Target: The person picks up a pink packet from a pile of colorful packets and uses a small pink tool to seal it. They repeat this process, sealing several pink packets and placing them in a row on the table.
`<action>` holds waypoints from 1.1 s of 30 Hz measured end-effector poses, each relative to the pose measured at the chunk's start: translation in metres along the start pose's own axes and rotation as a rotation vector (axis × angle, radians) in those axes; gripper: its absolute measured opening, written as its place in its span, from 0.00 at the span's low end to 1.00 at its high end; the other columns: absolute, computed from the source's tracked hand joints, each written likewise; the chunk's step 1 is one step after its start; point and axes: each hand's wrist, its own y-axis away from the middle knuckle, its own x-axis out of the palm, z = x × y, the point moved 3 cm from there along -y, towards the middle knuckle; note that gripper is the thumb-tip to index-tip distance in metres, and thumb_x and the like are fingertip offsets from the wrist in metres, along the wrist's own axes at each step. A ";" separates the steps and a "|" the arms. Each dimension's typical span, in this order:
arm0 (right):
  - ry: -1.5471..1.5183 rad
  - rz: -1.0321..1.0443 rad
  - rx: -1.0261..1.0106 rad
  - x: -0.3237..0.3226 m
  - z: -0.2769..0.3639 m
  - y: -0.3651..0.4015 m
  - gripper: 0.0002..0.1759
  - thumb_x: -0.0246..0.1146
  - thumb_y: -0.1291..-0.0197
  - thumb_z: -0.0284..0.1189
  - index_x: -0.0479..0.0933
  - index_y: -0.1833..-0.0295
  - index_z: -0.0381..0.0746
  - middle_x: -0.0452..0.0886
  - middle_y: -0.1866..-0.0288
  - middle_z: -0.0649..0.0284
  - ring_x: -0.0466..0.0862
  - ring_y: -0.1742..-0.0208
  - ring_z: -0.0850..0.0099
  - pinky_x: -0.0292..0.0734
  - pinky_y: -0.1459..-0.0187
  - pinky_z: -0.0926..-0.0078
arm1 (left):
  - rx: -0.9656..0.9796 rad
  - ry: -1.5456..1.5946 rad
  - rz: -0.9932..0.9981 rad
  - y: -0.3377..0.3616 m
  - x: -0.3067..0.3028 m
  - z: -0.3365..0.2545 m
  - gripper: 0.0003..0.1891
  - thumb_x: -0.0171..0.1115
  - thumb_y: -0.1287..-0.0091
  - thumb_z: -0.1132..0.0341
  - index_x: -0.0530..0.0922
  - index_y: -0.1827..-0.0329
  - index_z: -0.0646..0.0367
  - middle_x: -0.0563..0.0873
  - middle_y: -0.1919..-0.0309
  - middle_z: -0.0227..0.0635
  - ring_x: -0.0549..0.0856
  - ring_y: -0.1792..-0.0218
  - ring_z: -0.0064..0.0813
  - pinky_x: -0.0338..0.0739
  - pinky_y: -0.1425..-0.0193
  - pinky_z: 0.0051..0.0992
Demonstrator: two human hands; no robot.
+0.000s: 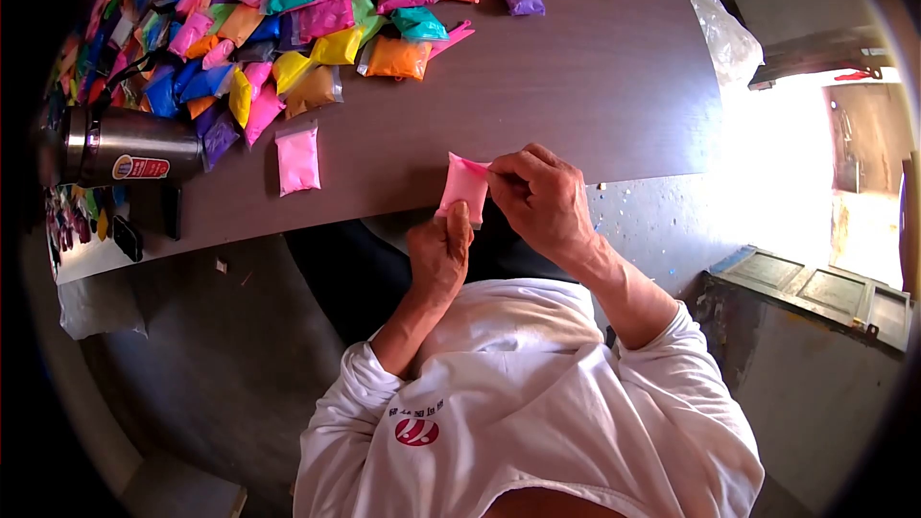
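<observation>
A small clear packet of pink clay-like material (463, 184) is held up at the table's front edge. My left hand (441, 251) grips its lower end, thumb on the face. At the packet's upper right corner, the fingers of my right hand (543, 194) are pinched together on its edge. Another packet of paler pink material (298, 161) lies flat on the table to the left, apart from both hands.
Many colourful packets (317, 19) are heaped over the table's (576, 67) back left. A steel flask (134, 146) lies at the left, near a dark phone-like object (127, 238). Clear plastic bagging (724, 34) hangs by the right edge. A metal-framed cabinet (815, 297) stands right.
</observation>
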 end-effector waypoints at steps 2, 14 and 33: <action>0.038 -0.029 -0.005 0.003 -0.007 0.002 0.02 0.62 0.52 0.22 0.78 0.70 0.37 0.77 0.74 0.58 0.79 0.76 0.60 0.76 0.74 0.69 | 0.015 -0.037 0.013 0.001 0.000 0.002 0.22 0.51 0.29 0.62 0.72 0.82 0.65 0.74 0.90 0.37 0.75 0.89 0.30 0.67 0.83 0.27; -0.090 -0.061 0.049 0.003 0.000 0.006 0.01 0.61 0.51 0.21 0.77 0.71 0.36 0.78 0.73 0.58 0.80 0.76 0.64 0.76 0.74 0.72 | 0.123 -0.161 0.042 0.003 0.003 0.009 0.17 0.55 0.32 0.66 0.73 0.81 0.64 0.75 0.88 0.41 0.77 0.87 0.41 0.68 0.83 0.33; 0.057 -0.112 0.075 -0.011 -0.011 0.006 0.01 0.61 0.50 0.21 0.76 0.71 0.37 0.77 0.74 0.59 0.79 0.77 0.65 0.73 0.75 0.72 | 0.249 -0.311 0.078 0.004 0.009 0.017 0.14 0.51 0.30 0.65 0.77 0.70 0.66 0.74 0.87 0.39 0.77 0.86 0.33 0.67 0.82 0.27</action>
